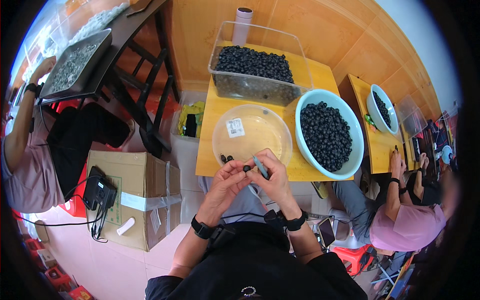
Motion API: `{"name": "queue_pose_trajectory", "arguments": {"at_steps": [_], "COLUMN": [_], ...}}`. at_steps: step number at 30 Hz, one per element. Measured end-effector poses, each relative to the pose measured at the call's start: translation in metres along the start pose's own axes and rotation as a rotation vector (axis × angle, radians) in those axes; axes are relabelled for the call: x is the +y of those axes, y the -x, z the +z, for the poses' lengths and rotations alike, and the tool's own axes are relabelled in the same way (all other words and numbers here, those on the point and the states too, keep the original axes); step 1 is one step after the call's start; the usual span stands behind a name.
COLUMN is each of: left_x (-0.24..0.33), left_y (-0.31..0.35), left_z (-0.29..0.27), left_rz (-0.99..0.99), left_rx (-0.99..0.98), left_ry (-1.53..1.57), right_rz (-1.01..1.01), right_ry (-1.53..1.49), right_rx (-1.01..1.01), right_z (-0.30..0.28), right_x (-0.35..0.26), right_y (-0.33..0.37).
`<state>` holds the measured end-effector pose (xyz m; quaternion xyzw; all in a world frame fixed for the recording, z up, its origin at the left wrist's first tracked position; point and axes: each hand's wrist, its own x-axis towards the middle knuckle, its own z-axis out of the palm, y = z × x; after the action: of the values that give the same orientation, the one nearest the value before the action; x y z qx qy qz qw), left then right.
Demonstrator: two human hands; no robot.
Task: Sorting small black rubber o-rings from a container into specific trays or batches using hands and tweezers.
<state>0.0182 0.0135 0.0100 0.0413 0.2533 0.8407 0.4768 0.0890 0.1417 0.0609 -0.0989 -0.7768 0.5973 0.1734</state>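
Just over the near edge of the yellow table (pixel 206 162), both my hands meet. My left hand (pixel 223 186) pinches a small round black piece (pixel 246 168) between thumb and fingers. Closed around a slim blue-grey tool (pixel 260 167), my right hand (pixel 274 182) also has its fingertips at the black piece. The tool's exact kind is hard to make out. Behind the hands lies a round clear plastic tray (pixel 272 135) with a white label and a few black pieces (pixel 226 158) at its near left.
A light-blue basin (pixel 358 135) of black pieces stands right of the tray. Behind is a clear rectangular bin (pixel 240 85) of them, with a pink bottle (pixel 243 26). A cardboard box (pixel 132 195) stands at left. Co-workers (pixel 407 220) sit on both sides.
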Motion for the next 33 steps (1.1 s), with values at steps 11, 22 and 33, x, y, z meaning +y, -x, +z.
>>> {"name": "queue_pose_trajectory", "arguments": {"at_steps": [11, 22, 33], "left_x": [-0.001, -0.003, 0.0], "left_y": [0.001, 0.0, 0.0], "left_z": [0.003, 0.006, 0.004], "left_rz": [-0.024, -0.032, -0.055], "left_rx": [0.016, 0.042, 0.006], "left_ry": [0.129, 0.081, 0.063], "right_rz": [-0.051, -0.099, -0.093], "right_ry": [-0.083, 0.28, 0.438], "right_rx": [0.54, 0.059, -0.012], "right_z": [-0.043, -0.018, -0.018], "right_x": [-0.002, -0.013, -0.014], "right_y": [0.023, 0.036, 0.034]}}
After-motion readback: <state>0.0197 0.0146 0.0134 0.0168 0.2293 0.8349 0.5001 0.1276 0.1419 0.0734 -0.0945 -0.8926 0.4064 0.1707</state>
